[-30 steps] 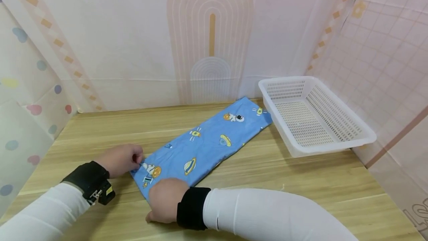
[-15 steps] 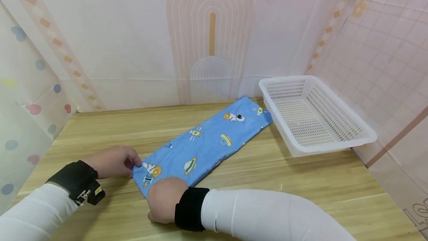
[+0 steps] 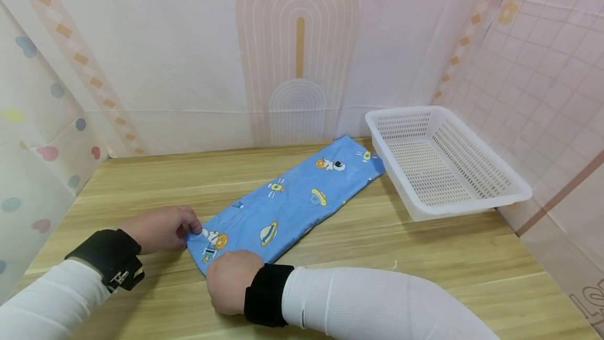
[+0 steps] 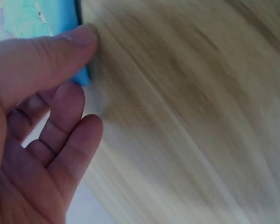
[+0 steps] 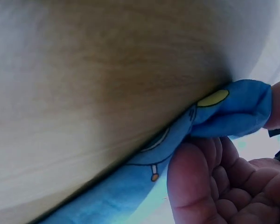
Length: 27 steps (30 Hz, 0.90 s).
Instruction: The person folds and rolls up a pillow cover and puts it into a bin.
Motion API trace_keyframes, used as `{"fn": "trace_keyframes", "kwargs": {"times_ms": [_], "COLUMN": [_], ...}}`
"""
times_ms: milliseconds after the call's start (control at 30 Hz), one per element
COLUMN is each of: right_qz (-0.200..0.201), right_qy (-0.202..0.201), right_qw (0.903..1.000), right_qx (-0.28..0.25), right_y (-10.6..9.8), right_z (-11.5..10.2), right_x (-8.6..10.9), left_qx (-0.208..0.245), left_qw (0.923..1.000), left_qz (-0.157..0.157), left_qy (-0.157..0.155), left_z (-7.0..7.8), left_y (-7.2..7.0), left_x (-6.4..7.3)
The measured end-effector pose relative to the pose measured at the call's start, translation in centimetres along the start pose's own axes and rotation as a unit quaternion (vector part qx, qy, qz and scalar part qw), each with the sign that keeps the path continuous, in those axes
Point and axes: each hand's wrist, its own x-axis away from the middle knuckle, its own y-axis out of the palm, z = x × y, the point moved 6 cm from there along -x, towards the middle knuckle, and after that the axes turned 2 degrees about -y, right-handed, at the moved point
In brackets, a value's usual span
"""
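Observation:
A blue cloth (image 3: 292, 193) printed with astronauts and planets lies folded into a long strip, slanting across the wooden table. At its near left end, my left hand (image 3: 162, 229) pinches the far corner; the left wrist view has the thumb (image 4: 60, 51) over the blue edge and the fingers beneath. My right hand (image 3: 235, 282) grips the near corner of that same end, its back towards the head camera and its fingers hidden there. In the right wrist view, the bunched cloth corner (image 5: 238, 109) sits between the thumb and fingers.
A white perforated plastic basket (image 3: 472, 201) stands at the right, close to the far end of the cloth. Printed fabric walls (image 3: 189, 56) enclose the wooden table (image 3: 401, 287) at the back and both sides.
My left hand has shifted slightly left, its fingers moving from a tight curl to a thumb-and-finger pinch on the corner. My right hand has edged a little left. The cloth lies nearly the same.

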Motion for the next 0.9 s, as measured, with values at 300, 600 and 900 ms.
{"fn": "trace_keyframes", "kwargs": {"times_ms": [300,600,900], "right_qz": [-0.018,-0.015,-0.005], "right_qy": [0.014,0.089,0.105], "right_qw": [0.9987,0.9827,0.9770], "right_qx": [-0.046,-0.162,-0.186], "right_y": [0.0,-0.1,0.1], "right_z": [0.9,2.7,3.1], "right_x": [-0.4,-0.1,-0.1], "left_qx": [-0.074,0.000,0.020], "left_qw": [0.9916,0.9989,0.9992], "left_qz": [0.061,0.043,0.031], "left_qy": [0.087,0.020,0.015], "left_z": [0.9,-0.4,0.0], "left_y": [-0.3,-0.2,-0.3], "left_x": [-0.6,-1.3,-2.4]}}
